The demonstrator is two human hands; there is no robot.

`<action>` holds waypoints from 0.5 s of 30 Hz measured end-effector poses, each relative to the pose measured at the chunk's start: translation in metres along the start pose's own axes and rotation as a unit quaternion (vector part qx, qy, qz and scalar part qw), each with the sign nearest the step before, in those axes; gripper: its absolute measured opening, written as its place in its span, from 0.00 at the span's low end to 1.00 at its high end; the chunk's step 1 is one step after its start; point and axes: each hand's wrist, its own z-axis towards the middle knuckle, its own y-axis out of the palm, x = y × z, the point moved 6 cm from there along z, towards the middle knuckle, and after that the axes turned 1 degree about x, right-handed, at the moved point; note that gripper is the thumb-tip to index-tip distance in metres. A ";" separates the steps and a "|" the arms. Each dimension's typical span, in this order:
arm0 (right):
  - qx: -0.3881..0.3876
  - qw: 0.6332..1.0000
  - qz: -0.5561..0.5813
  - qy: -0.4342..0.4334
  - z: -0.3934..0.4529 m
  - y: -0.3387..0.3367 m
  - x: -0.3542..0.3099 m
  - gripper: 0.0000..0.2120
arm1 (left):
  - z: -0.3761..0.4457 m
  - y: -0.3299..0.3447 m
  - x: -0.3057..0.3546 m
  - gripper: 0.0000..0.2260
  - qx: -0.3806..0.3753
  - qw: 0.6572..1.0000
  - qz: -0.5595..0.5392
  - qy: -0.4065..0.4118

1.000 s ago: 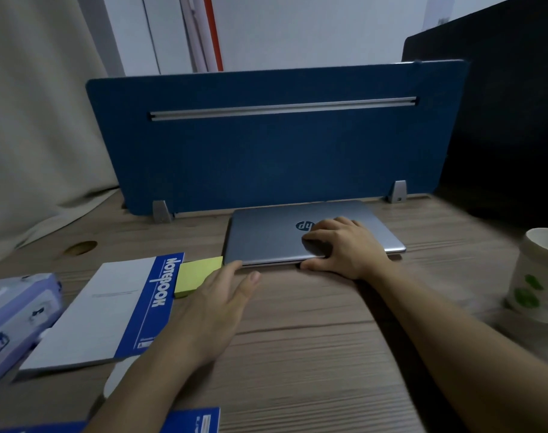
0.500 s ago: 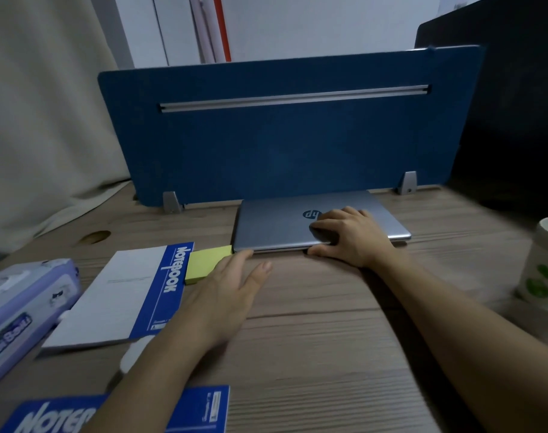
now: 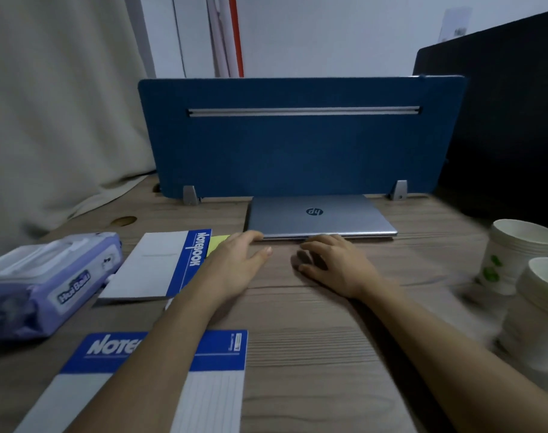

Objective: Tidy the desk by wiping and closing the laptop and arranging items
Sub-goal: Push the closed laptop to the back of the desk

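laptop (image 3: pixel 321 217) lid shut | left hand (image 3: pixel 235 267) flat, fingertips at its front corner | right hand (image 3: pixel 335 265) palm-down, empty

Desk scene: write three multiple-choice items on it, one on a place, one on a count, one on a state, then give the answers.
1. Where does the wet-wipe pack lie?
A. far left of the desk
B. on the laptop
C. beside the cups

2. How many blue notebooks are in view?
A. one
B. two
C. four

3. What state is the laptop in?
A. open
B. half open
C. closed

Answers:
1 A, it sits at the left edge, left of the upper notebook.
2 B, that one plus the near notebook.
3 C, its lid lies flat, logo up, neither left hand nor right hand on top.
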 end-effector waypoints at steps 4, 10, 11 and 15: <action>-0.026 0.999 0.022 -0.029 -0.013 0.005 -0.036 0.27 | 0.000 -0.021 0.007 0.13 0.030 1.000 0.001 0.006; -0.065 0.985 0.162 0.006 -0.016 0.013 -0.074 0.28 | -0.005 -0.069 -0.009 0.09 -0.002 0.999 0.023 -0.022; -0.071 0.976 0.205 0.020 -0.016 0.015 -0.080 0.28 | -0.009 -0.077 -0.015 0.08 -0.010 0.999 0.033 -0.030; -0.105 0.945 0.310 0.021 -0.011 0.025 -0.111 0.24 | -0.033 -0.100 -0.050 0.09 0.000 0.996 0.054 -0.078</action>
